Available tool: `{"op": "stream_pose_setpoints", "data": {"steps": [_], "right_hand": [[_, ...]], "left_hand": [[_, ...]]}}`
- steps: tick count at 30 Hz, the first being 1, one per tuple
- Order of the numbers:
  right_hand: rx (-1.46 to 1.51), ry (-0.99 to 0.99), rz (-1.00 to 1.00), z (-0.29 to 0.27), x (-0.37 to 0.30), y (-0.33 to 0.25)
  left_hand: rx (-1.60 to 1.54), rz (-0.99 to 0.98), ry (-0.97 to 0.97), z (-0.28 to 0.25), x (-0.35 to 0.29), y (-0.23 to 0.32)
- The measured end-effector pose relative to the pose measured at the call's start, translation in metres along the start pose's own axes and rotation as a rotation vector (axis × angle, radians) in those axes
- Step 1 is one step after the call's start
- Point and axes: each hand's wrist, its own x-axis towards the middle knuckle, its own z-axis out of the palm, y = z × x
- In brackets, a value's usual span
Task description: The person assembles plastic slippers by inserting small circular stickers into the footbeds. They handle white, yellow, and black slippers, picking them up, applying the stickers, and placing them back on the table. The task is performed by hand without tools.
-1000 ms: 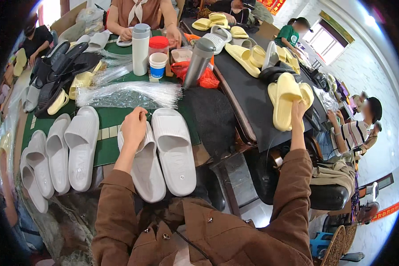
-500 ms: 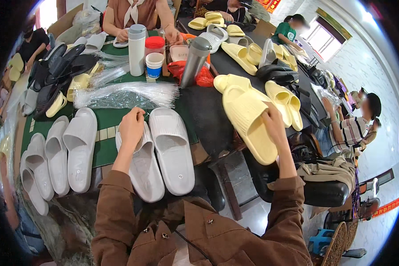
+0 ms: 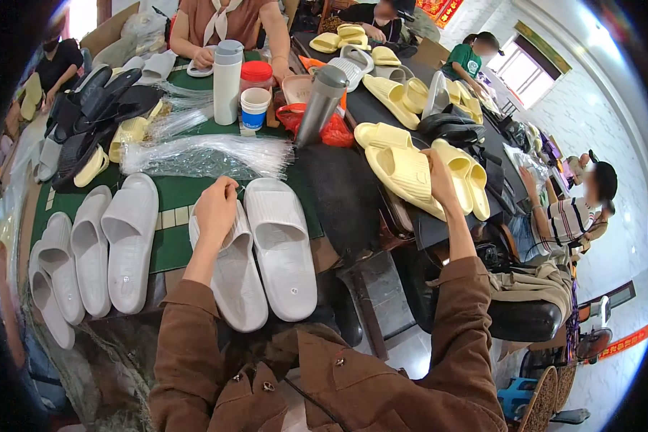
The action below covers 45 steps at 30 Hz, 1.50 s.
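Observation:
My right hand (image 3: 443, 181) is closed on the edge of a yellow slide slipper (image 3: 399, 169), which rests among other yellow slippers on the dark table at right. A yellow pair (image 3: 464, 173) lies just beside that hand. My left hand (image 3: 217, 207) is held over a grey slipper (image 3: 234, 277), its fingers pinched together; whatever they hold, if anything, is too small to make out. Next to it lies a second grey slipper (image 3: 284, 252), toe pointing away. More grey slippers (image 3: 129, 241) stand in a row to the left.
A bundle of clear plastic strands (image 3: 209, 155) lies behind the grey slippers. Beyond it stand a white bottle (image 3: 227, 86), a paper cup (image 3: 253, 108) and a steel flask (image 3: 321, 104). Dark slippers (image 3: 97, 115) are piled at left. A co-worker (image 3: 230, 29) sits opposite.
My right hand has moved away from me with the yellow slipper and lowered it onto the table by the other yellow ones. My left hand has barely moved.

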Motion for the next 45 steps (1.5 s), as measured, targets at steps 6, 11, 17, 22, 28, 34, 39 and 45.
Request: {"op": "stream_pose_setpoints", "data": {"steps": [6,11,17,22,28,34,39,45], "right_hand": [[-0.136,-0.117,-0.086,0.006,0.024,0.032],[0.002,-0.087,-0.109,0.021,0.026,0.011],[-0.122,-0.048,-0.072,0.007,0.006,-0.008],[-0.204,0.021,0.032,-0.002,-0.025,-0.031],[-0.143,0.143,0.111,-0.009,-0.045,-0.023],[-0.258,0.25,0.032,0.0,-0.056,-0.016],[-0.046,0.18,0.0,0.007,-0.06,-0.004],[-0.255,-0.08,0.056,-0.002,-0.054,0.004]], "left_hand": [[-0.003,0.024,-0.016,0.004,0.002,0.005],[-0.108,0.089,0.073,-0.001,0.004,-0.005],[-0.182,0.351,0.165,-0.029,0.005,0.034],[-0.206,0.354,0.108,-0.062,-0.035,0.047],[-0.168,0.278,-0.075,-0.079,-0.107,0.053],[0.201,0.322,-0.184,-0.07,-0.141,0.052],[0.251,0.318,-0.257,-0.041,-0.138,0.043],[0.3,0.257,-0.179,-0.009,-0.132,0.044]]}}
